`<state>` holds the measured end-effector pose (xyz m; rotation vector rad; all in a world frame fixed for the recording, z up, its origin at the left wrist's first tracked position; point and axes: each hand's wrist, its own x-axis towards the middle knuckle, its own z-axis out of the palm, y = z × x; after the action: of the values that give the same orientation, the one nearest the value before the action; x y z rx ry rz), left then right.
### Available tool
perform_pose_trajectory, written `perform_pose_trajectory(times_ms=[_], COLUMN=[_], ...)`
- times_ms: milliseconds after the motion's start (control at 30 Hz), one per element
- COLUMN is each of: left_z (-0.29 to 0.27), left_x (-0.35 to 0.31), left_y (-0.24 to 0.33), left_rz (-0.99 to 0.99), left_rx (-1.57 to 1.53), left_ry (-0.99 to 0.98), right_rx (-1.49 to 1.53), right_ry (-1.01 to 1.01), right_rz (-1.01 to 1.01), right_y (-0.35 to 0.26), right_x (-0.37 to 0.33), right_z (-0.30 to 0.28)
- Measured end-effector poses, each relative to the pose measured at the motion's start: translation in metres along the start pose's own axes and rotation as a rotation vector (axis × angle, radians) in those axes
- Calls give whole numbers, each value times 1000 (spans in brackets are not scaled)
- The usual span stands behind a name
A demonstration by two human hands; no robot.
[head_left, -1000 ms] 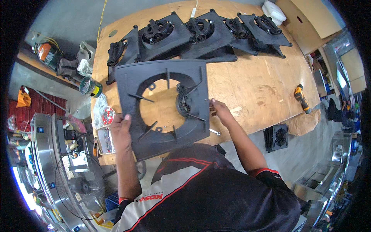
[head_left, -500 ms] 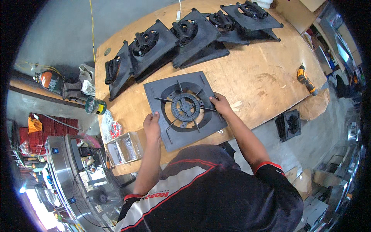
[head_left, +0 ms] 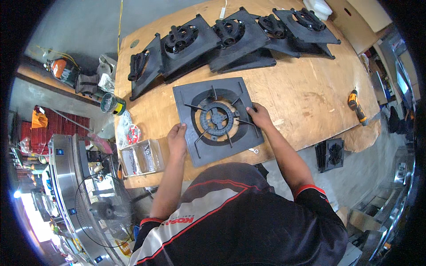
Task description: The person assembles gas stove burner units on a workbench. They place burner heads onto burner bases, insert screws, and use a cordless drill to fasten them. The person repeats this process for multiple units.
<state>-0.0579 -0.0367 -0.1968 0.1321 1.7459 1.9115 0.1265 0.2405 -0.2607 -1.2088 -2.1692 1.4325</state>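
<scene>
A dark grey square gas stove top lies at the front of the wooden table, tilted a little to the left. A round cast burner sits in its middle opening, with thin support bars radiating around it. My left hand grips the plate's left edge, thumb on top and the other fingers mostly hidden. On the right edge, my right hand holds on the same way, its thumb over the rim. A small ring-ended metal tool pokes out by the plate's near right corner.
Several similar stove plates lean overlapped, burner tubes up, along the table's far side. A yellow-black power drill rests at right. Near the left edge are a divided parts box and a green tin. A fan stands below left.
The whole view has turned and shifted slightly. Both hands keep their hold on the stove top, and a little more of the metal tool shows beside it.
</scene>
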Motion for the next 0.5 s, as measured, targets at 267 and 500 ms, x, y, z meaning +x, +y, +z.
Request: perform_pose_trajectory(times_ms=[267, 500], left_z=[4, -17], left_x=[-12, -15], left_y=[3, -15], left_rz=[-1, 22], left_rx=[10, 44], left_ry=[22, 46], right_rx=[210, 147], right_ry=[-42, -45], right_rz=[1, 4], right_y=[5, 11], right_x=[-1, 2], right_z=[2, 10])
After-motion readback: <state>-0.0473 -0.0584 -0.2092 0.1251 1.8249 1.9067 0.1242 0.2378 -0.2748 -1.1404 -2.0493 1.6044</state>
